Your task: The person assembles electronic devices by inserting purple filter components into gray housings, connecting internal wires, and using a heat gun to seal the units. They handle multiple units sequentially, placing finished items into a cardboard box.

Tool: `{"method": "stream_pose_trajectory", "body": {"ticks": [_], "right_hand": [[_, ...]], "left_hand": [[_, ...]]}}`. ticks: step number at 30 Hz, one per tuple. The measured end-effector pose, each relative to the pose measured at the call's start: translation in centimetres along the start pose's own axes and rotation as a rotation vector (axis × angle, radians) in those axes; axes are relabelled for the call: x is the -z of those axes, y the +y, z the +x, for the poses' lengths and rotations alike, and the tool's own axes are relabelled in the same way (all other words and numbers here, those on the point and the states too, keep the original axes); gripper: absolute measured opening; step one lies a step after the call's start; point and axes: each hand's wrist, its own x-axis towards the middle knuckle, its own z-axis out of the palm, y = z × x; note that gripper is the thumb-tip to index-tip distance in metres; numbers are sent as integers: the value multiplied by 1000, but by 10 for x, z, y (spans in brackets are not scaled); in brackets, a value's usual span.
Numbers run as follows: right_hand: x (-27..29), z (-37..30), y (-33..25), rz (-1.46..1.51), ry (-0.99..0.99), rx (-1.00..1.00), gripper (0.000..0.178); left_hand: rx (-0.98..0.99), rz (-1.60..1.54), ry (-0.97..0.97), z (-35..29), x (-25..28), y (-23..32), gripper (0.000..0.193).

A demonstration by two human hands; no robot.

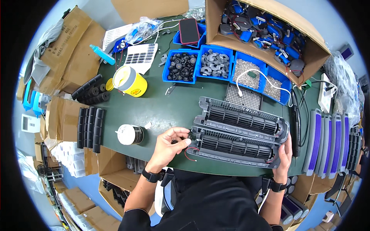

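The left hand pinches a small dark part at the left end of the near grey fan housing on the table; the part is mostly hidden. The right hand grips the housing's right end. Behind, blue bins hold black wheels, grey clips and screws.
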Motion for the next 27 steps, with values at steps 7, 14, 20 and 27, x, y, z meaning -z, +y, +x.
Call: {"method": "stream_pose_trajectory", "body": {"ticks": [7, 14, 20, 27], "right_hand": [[-6, -1, -10, -12, 8, -33, 89], [-6, 1, -8, 23, -7, -23, 93], [-8, 2, -10, 14, -6, -26, 93], [-2, 1, -4, -11, -22, 2, 82]], "left_hand": [[-45, 154, -5, 4, -1, -10, 29], [-104, 219, -19, 6, -4, -11, 28], [-140, 239, -39, 8, -7, -9, 26], [-94, 207, -56, 12, -7, -8, 24]]}}
